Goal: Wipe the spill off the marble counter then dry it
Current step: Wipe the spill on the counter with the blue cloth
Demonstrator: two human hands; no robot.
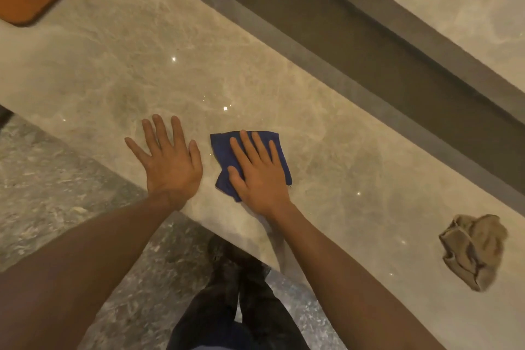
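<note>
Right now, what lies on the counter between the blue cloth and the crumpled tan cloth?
Nothing: in the head view, only bare marble counter separates the blue cloth, flat under the right hand, from the crumpled tan cloth.

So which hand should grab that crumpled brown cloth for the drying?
Probably the right hand. The brown cloth lies far off on its side of the counter, though it must first let go of the blue cloth. The left hand is free but would cross over.

folded blue cloth (224, 156) flat on glossy marble counter (119, 71).
</note>
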